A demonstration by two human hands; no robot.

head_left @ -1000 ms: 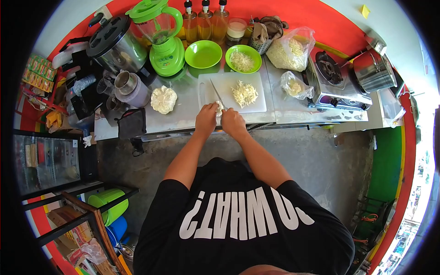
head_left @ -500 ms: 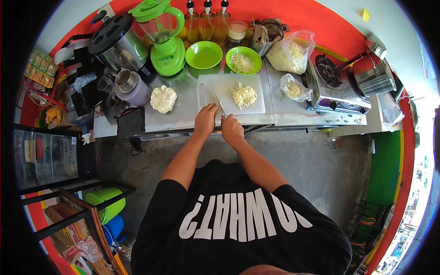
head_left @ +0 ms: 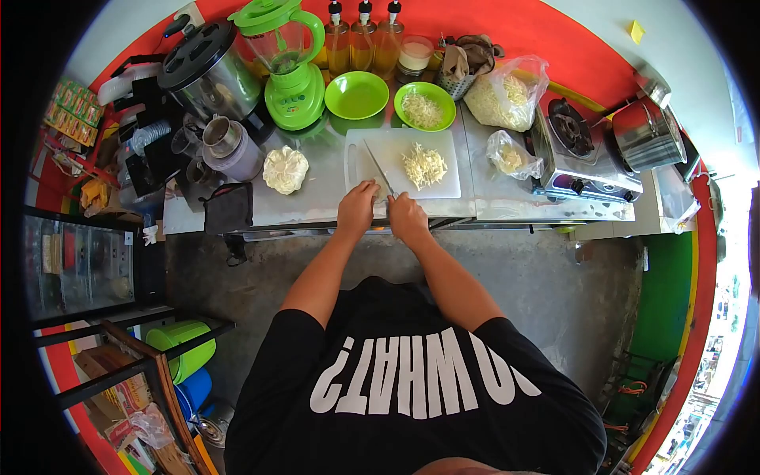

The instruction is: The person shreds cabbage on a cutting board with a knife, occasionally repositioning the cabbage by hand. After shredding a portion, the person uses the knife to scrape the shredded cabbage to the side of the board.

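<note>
My right hand (head_left: 408, 218) is wrapped round the handle of a knife (head_left: 378, 165), whose blade points up and to the left over the white cutting board (head_left: 360, 150). Close by on the left, my left hand (head_left: 359, 207) rests with bent fingers at the board's front edge, over a small pale piece that my fingers mostly hide. A pile of pale shredded vegetable (head_left: 425, 165) lies on the board's right half. Behind the board stand a green bowl holding pale shreds (head_left: 421, 110) and a second green bowl (head_left: 356, 96).
A pale cabbage-like head (head_left: 285, 169) sits left of the board, near a black pouch (head_left: 227, 208). The green blender (head_left: 293, 99) stands behind. Bags of shredded vegetable (head_left: 504, 101) and a gas stove (head_left: 586, 158) are on the right.
The whole view has shifted slightly. My right hand and the knife handle have moved a little to the right, away from my left hand.
</note>
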